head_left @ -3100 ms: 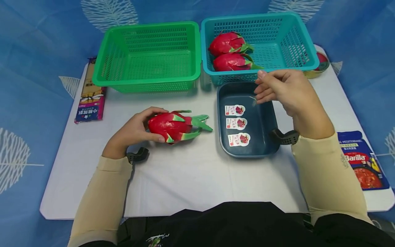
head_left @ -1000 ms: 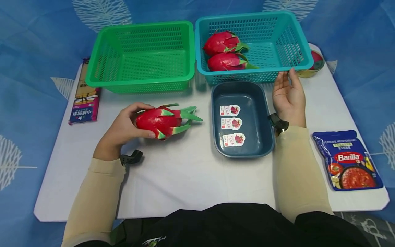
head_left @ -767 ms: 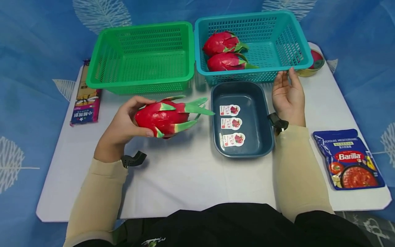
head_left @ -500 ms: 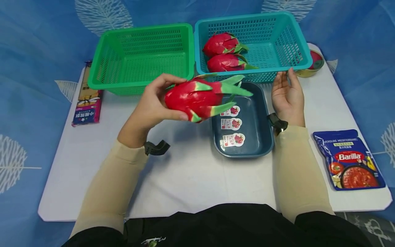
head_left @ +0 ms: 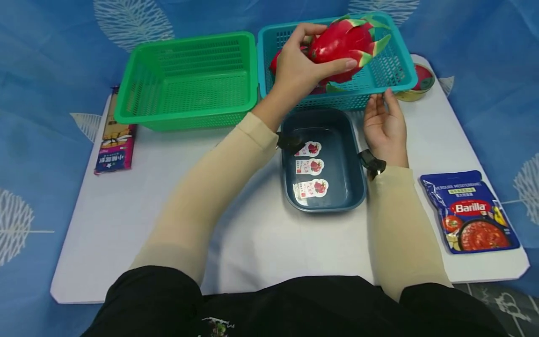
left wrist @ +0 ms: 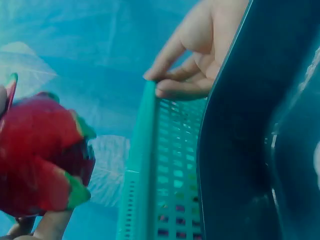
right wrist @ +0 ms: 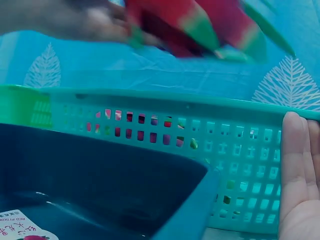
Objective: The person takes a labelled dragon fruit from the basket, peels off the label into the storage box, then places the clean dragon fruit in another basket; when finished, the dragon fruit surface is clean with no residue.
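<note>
My left hand grips a red dragon fruit with green-tipped scales, thumb on its near side. In the head view it overlaps the turquoise basket; the right wrist view shows this dragon fruit above the basket's rim. Two more dragon fruits lie inside the basket, mostly hidden behind my left hand and the held fruit. My right hand is palm up at the basket's front right, its straight fingers touching the front wall just under the rim, as the left wrist view also shows.
A dark blue tub with several dragon fruit stickers stands before the turquoise basket. To its left is a green basket. A snack packet lies far left, a Barilla pouch at right, a tin behind.
My left hand has lifted the dragon fruit off the table and carried it right and away, over the turquoise basket. My right hand moved from above the tub to the basket's front, then stayed there.
</note>
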A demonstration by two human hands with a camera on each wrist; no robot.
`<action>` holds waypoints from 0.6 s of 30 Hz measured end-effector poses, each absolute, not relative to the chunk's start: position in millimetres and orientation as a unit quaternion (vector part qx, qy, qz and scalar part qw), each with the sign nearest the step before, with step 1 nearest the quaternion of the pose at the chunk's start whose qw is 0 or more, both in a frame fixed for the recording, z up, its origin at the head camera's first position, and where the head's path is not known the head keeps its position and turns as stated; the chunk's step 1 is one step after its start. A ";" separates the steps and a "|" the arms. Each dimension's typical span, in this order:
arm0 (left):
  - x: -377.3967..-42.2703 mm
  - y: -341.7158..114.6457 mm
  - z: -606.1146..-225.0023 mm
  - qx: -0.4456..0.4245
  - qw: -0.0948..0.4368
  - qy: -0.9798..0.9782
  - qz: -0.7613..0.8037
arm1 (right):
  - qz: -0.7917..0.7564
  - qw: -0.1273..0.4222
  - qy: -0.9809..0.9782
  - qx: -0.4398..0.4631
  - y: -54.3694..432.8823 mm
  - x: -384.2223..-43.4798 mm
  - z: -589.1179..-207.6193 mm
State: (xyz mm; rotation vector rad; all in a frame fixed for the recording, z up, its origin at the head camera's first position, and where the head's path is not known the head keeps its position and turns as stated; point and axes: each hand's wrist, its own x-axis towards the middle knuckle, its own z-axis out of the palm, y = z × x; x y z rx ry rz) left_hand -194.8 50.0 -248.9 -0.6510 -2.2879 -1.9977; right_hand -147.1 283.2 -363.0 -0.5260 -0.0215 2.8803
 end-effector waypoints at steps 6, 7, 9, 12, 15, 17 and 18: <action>-222.2 89.7 -250.9 -0.178 0.004 -0.777 -0.604 | 0.976 0.109 -0.005 -0.189 282.2 -143.3 -364.1; -225.7 94.3 -251.0 -0.174 0.002 -0.782 -0.598 | 0.976 0.110 -0.004 -0.187 281.3 -142.5 -364.4; -232.2 102.5 -250.9 -0.169 0.002 -0.795 -0.583 | 0.977 0.110 -0.006 -0.180 279.1 -141.1 -364.4; -239.5 113.0 -250.6 -0.163 0.007 -0.816 -0.554 | 0.980 0.111 -0.008 -0.167 275.4 -139.7 -364.1; -243.2 120.5 -252.3 -0.153 0.009 -0.844 -0.514 | 0.980 0.113 -0.015 -0.164 270.6 -138.7 -363.4; -245.0 123.4 -254.4 -0.142 0.008 -0.864 -0.483 | 0.980 0.115 -0.023 -0.164 266.9 -138.3 -363.4; -245.6 124.5 -255.4 -0.135 0.007 -0.872 -0.470 | 0.980 0.115 -0.027 -0.163 265.2 -138.2 -363.6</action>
